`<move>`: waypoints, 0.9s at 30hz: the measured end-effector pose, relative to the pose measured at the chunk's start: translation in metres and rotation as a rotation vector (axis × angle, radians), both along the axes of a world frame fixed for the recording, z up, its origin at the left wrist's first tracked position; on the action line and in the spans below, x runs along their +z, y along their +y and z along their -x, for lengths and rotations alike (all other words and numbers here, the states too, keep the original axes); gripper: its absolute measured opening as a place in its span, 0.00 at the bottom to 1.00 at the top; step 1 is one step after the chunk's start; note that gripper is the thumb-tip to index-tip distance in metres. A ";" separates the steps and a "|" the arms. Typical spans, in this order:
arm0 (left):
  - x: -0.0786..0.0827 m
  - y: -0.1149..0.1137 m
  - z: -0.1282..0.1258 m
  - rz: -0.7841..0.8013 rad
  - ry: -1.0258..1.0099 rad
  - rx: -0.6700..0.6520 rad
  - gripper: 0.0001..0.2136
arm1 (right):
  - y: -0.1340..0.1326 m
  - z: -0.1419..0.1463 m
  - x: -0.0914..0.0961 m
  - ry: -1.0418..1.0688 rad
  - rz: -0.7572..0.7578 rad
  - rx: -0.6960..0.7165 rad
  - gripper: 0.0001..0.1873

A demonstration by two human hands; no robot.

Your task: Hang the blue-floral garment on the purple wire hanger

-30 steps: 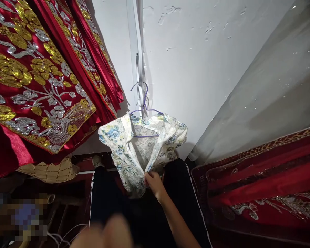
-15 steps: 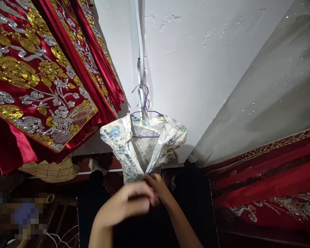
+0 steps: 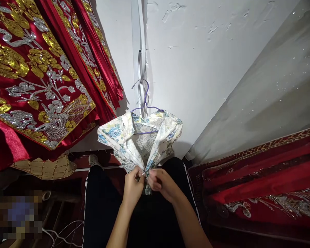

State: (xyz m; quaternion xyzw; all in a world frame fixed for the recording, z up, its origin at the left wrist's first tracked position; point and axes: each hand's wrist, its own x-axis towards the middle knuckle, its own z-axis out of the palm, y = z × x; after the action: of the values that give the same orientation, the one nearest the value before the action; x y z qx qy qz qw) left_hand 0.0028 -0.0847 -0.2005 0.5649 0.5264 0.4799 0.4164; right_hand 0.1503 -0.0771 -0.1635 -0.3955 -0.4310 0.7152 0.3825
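A cream garment (image 3: 157,141) with blue and yellow flowers hangs from a thin purple hanger (image 3: 145,98), its collar and front open in a V. At the bottom of that V my left hand (image 3: 134,182) is closed, its thumb and fingertips pinching the front edge. My right hand (image 3: 161,182) is closed against the opposite edge, fingers curled and fingertips on the cloth. A small pale bit shows between the two hands, too small to name. Below them, the garment's lower part is mostly hidden by my forearms and dark trousers.
Red garments (image 3: 38,75) with gold and silver sequins hang at the left. The hanger hooks onto a white metal fixture (image 3: 141,44) along a pale wall (image 3: 191,75). Sheer sparkly fabric (image 3: 268,86) and red beaded cloth (image 3: 263,182) lie right. White cords (image 3: 62,234) trail at lower left.
My left hand, blurred and crossing over my right before, has moved back left onto the front edge. My right hand has shifted slightly right. The view has tilted a little.
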 end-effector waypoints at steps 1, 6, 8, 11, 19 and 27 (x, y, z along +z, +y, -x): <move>-0.004 0.000 0.000 0.005 -0.006 0.038 0.10 | 0.003 -0.005 0.011 0.031 -0.025 -0.042 0.23; -0.005 -0.001 -0.001 0.077 -0.198 0.102 0.12 | 0.033 -0.017 0.044 -0.303 -0.236 -0.168 0.18; -0.002 -0.003 -0.002 0.088 -0.260 0.089 0.11 | 0.036 -0.013 0.033 -0.471 -0.294 -0.133 0.17; -0.001 -0.006 0.000 0.075 -0.258 0.043 0.11 | 0.023 0.001 0.000 -0.584 -0.269 -0.105 0.20; 0.001 -0.009 0.010 0.001 -0.109 -0.026 0.10 | -0.005 0.011 -0.023 -0.543 -0.293 -0.095 0.15; 0.010 -0.015 -0.002 -0.036 -0.081 0.016 0.09 | -0.003 0.016 -0.031 -0.559 -0.300 -0.191 0.14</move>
State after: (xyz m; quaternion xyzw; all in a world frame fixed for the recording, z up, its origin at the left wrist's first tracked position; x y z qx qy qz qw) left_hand 0.0049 -0.0992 -0.1906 0.5482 0.5049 0.5153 0.4232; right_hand 0.1341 -0.0805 -0.1941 -0.5542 -0.5810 0.4683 0.3688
